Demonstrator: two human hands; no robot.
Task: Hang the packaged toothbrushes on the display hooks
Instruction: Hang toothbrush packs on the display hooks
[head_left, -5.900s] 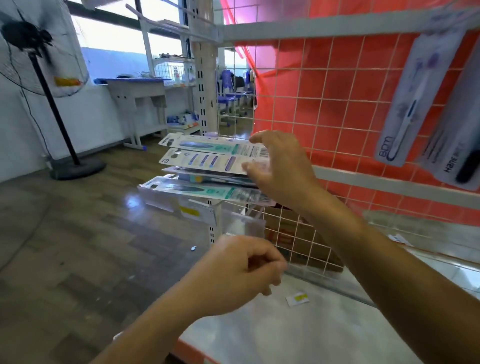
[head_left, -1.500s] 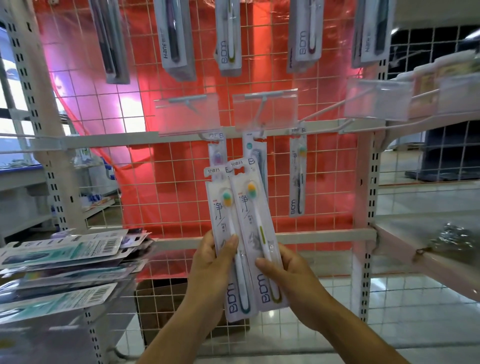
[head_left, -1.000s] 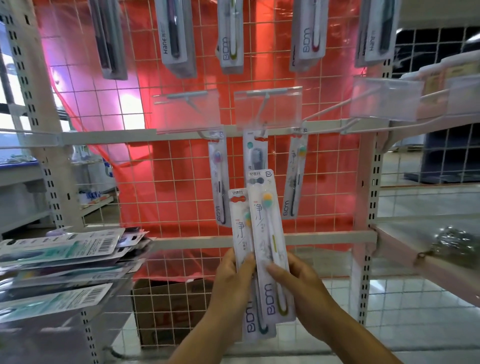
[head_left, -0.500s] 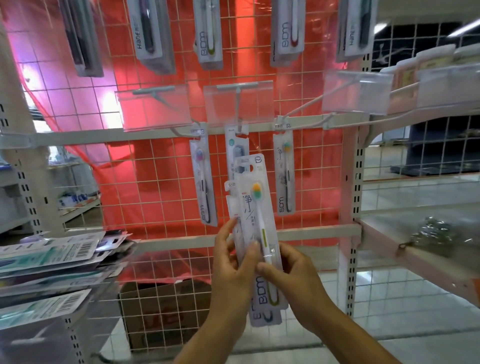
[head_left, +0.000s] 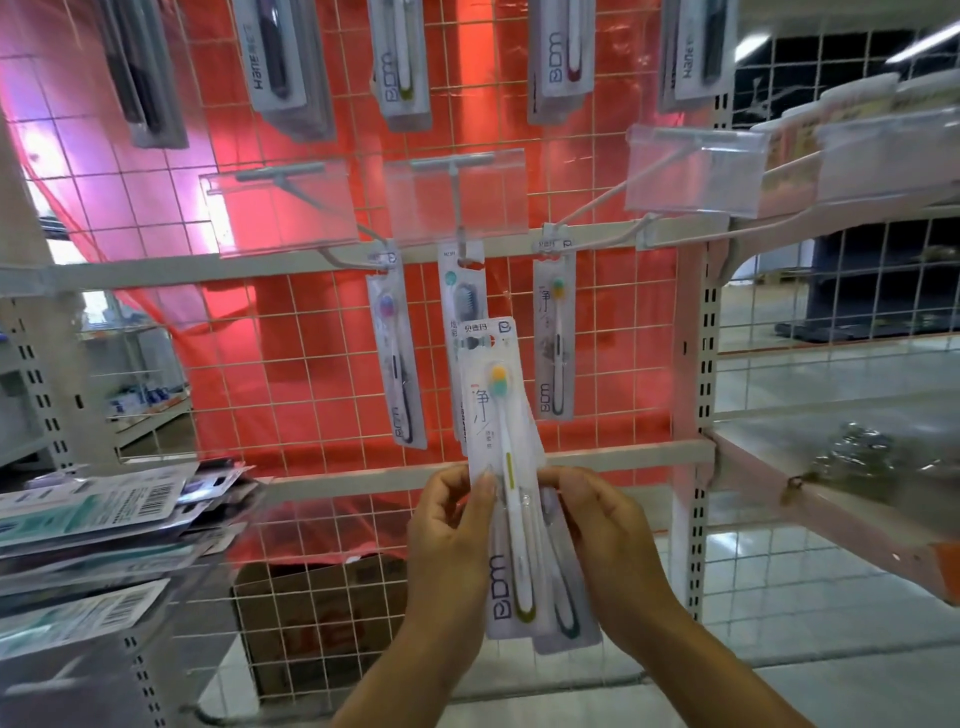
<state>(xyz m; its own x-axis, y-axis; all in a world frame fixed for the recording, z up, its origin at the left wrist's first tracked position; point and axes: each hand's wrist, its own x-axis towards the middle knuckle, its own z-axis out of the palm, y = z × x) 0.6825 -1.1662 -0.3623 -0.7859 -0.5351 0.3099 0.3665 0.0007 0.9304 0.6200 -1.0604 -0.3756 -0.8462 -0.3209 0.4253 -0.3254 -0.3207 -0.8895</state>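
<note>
I hold two stacked packaged toothbrushes (head_left: 498, 426) upright in front of the wire grid. My left hand (head_left: 447, 540) grips their left edge with the thumb across the front card. My right hand (head_left: 602, 540) grips the right edge, where the rear pack (head_left: 566, 613) sticks out. Behind them, three packs hang from display hooks on the crossbar: a purple-headed one (head_left: 396, 358), a dark-bristled one (head_left: 460, 296) partly hidden by my packs, and a yellow-headed one (head_left: 555, 338). Clear price holders (head_left: 283, 208) sit at the hook tips.
A pile of packaged toothbrushes (head_left: 98, 525) lies on the shelf at the left. More packs (head_left: 283, 57) hang along the top row. A cardboard box (head_left: 322, 613) sits behind the lower grid. A side shelf (head_left: 831, 499) juts out at the right, with empty hooks (head_left: 696, 171) above it.
My hands slid the two side-by-side packs together into one stack, the yellow-headed pack in front. The view shifted slightly left and closer to the hooks.
</note>
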